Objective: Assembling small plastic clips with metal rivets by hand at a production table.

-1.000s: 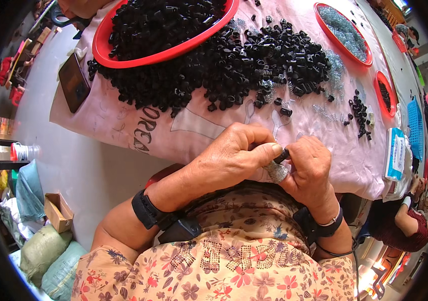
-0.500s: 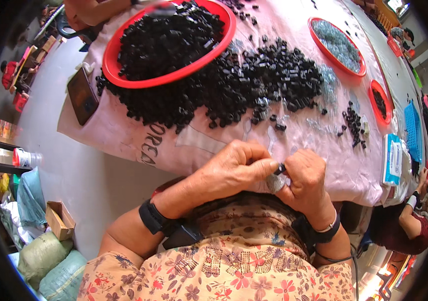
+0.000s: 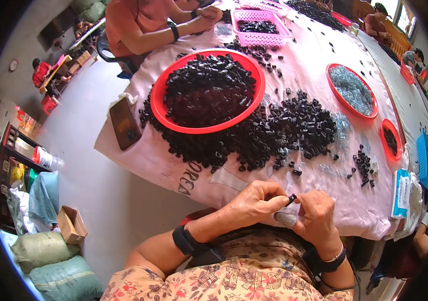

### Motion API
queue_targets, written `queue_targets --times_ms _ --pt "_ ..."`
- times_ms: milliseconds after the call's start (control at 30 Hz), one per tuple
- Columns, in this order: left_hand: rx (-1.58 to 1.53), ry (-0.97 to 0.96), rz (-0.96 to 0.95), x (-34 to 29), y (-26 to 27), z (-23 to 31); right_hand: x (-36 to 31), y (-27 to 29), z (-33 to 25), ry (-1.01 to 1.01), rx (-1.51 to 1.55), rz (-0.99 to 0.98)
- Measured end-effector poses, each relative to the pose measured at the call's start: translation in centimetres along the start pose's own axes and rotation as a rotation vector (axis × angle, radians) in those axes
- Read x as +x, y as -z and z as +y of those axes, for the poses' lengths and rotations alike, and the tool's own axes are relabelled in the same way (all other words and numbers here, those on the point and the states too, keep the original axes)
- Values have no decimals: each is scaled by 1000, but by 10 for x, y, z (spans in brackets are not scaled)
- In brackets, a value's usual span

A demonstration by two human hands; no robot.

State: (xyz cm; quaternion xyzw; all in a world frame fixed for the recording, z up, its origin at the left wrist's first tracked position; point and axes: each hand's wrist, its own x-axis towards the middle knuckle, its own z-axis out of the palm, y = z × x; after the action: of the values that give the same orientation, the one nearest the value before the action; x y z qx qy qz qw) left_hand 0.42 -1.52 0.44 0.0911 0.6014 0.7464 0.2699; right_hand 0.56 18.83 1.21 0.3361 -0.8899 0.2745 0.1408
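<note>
Near the table's front edge, my left hand (image 3: 259, 203) pinches a small black plastic piece (image 3: 291, 199) between thumb and fingertips. Just to the right is my right hand (image 3: 315, 215), its fingers curled and the tips close to that same piece. A grey, speckled thing (image 3: 286, 218) sits at the right thumb; whether it is a wrapping or something held, I cannot tell. Beyond my hands spreads a heap of loose black pieces (image 3: 299, 125). A red basin (image 3: 157, 103) full of such pieces stands on the heap's left part.
A red tray of clear small parts (image 3: 352, 90) and a smaller red tray (image 3: 391, 140) lie at the right. A phone (image 3: 125, 123) rests by the left edge. Across the table a co-worker (image 3: 146, 30) sits near a pink basket (image 3: 259, 37). A blue-white packet (image 3: 401, 193) lies right.
The view has shifted, so the table and my hands appear lower and farther right. My fingertips have drawn slightly apart, and the black piece shows more plainly between them.
</note>
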Motion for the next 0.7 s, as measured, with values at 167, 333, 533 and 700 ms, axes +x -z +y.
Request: queue_targets --times_ms 167,333,533,700 --pt "224 -236 289 -7 12 33 -4 1 8 -58 12 56" --pt "237 -340 597 -2 47 95 -10 0 11 -80 -20 42" --pt "168 -493 918 23 122 132 -9 -7 13 -80 4 51" --pt "138 -517 843 16 90 116 -9 -7 13 -107 -24 16"
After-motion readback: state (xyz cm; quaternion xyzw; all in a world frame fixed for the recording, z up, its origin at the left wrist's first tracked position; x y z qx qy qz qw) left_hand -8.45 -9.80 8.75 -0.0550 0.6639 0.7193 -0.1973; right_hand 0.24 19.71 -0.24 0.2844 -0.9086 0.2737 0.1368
